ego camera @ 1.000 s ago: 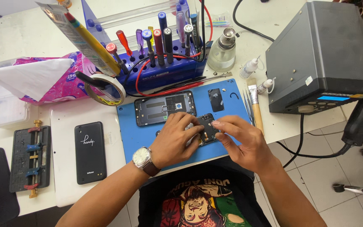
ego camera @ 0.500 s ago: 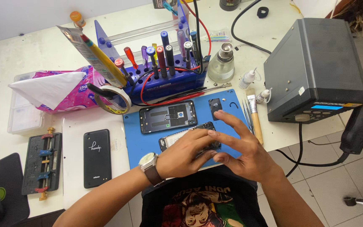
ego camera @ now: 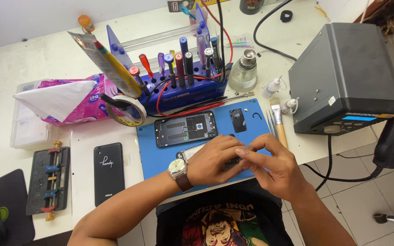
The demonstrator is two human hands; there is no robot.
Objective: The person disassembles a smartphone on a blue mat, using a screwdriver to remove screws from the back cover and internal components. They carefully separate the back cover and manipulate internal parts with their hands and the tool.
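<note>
Fingers [ego camera: 247, 152] of both hands on a dark part [ego camera: 231, 161], opened phone [ego camera: 185, 128] just behind.

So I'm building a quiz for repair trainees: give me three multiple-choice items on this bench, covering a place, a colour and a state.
1. Where does the opened phone lie?
A on the blue mat
B on the grey box
C on the floor

2. What colour is the mat?
A green
B blue
C red

3. What are both hands doing?
A resting apart
B holding a brush
C pinching a small dark part together

Answers: A, the mat lies under it; B, its bare corner shows blue; C, left hand and right hand meet over the part.
</note>
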